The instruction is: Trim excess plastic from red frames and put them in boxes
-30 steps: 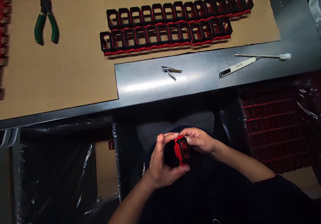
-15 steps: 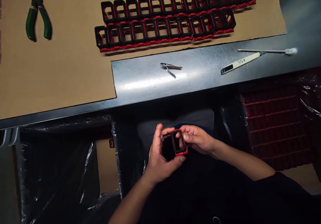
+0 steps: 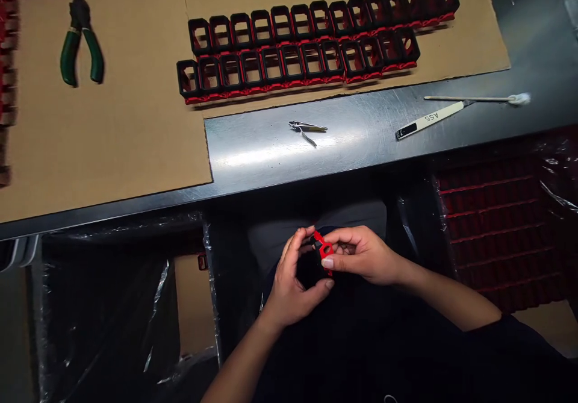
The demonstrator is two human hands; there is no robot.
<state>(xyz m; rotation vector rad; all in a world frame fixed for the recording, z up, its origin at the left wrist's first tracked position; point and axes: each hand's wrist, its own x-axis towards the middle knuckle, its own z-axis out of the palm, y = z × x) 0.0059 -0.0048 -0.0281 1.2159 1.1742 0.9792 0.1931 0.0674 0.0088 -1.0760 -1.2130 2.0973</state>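
Note:
Above my lap I hold a small red and black plastic frame (image 3: 326,250), turned so its red side with a round hole shows. My left hand (image 3: 289,282) curves around it, fingertips at its upper end and thumb at its lower end. My right hand (image 3: 368,255) pinches its right side between thumb and fingers. On the bench past my hands stand two rows of similar black and red frames (image 3: 271,65), set close side by side on cardboard (image 3: 135,132).
Nail clippers (image 3: 307,131), a white-handled knife (image 3: 428,120) and a cotton swab (image 3: 474,98) lie on the metal bench (image 3: 257,150). Green-handled pliers (image 3: 81,44) rest on the cardboard. Below the bench, a plastic-lined box (image 3: 497,234) at right holds many red parts; another lined box (image 3: 108,306) is at left.
The frame in my hands has turned from showing its open rectangular face to showing its red side. My right thumb has shifted down and left. The view has tilted slightly.

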